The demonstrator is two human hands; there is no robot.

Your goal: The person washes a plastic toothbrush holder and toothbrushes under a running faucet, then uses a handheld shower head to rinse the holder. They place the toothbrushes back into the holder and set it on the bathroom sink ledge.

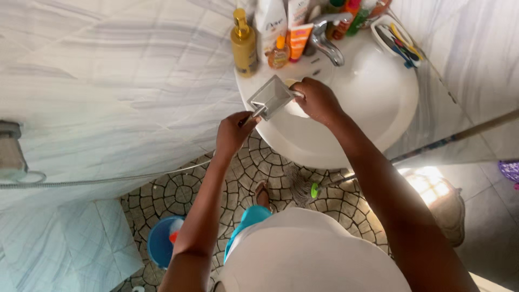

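The left hand (233, 132) is clamped on the handle of a small square metal scoop (270, 97), held tilted over the near rim of the white washbasin (378, 103). The right hand (318, 99) closes its fingers on the scoop's far edge, beside a pale bar of soap (294, 108). A wet grip could let the scoop slip and knock the bottles (244, 46) just beyond. Marbled tiles line the walls; patterned stone floor (178, 189) and a blue bucket (162, 243) lie below.
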